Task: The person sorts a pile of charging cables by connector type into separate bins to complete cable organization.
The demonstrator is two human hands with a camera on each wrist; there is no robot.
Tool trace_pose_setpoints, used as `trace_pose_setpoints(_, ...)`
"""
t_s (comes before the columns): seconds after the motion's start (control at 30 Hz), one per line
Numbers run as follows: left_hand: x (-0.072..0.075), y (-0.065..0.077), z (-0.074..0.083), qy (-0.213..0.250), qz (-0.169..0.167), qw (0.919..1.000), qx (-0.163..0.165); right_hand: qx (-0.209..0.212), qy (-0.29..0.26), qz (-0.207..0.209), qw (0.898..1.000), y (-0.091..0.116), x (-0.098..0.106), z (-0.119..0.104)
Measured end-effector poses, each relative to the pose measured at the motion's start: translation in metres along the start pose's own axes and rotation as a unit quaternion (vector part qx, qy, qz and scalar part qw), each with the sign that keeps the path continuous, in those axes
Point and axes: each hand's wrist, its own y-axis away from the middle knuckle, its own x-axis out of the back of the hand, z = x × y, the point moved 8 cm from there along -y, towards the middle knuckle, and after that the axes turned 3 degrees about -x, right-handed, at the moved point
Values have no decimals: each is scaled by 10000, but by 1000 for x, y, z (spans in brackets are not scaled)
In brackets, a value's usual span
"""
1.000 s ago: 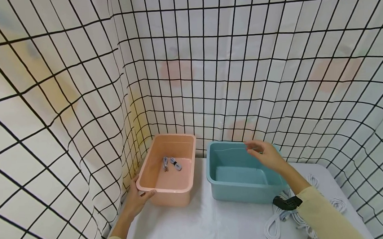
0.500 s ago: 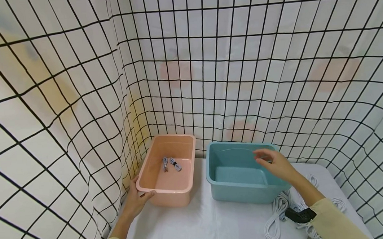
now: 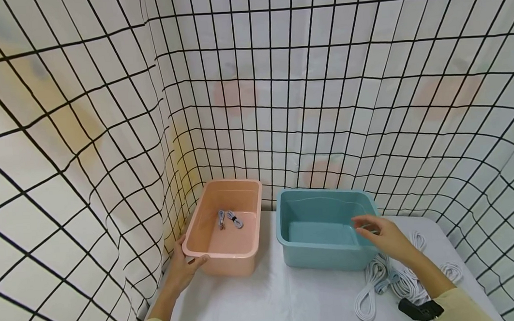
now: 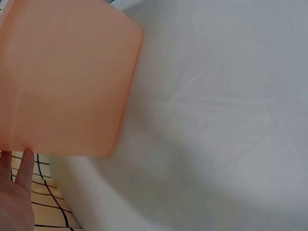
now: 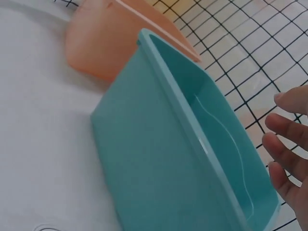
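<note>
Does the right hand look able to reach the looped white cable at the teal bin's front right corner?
Probably yes: the right hand looks empty and the looped white cable lies mostly uncovered, though the teal bin stands close.

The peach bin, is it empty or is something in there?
Not empty: the head view shows two bundled gray cables lying inside the peach bin.

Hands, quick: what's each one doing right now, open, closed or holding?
Left hand: holding the peach bin at its near left corner.
Right hand: open, empty, by the teal bin's right end.
</note>
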Motion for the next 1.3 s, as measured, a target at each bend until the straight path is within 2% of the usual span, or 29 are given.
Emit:
trace_pose_setpoints(0.13,0,2,-1,33,8,10000,-2,73,205,101,9997,15,0,3)
trace_pose_setpoints(0.43,-1,3,-1,-22,83,10000,-37,-122,-91,64,9999,50,-7,25)
trace_pose_setpoints(0.77,0,2,-3,238,56,9995,-191,-506,-662,-581,9948,77,-26,59)
trace_pose_setpoints(0.97,-1,2,-3,176,64,9996,-214,-784,-640,-930,9905,87,-36,84)
trace_pose_setpoints(1.17,-2,3,-5,162,55,9998,-73,-758,-407,-802,9931,95,-38,110)
trace_pose_setpoints(1.3,-1,4,-2,199,46,9997,-128,-1087,-269,-620,9918,100,-37,129)
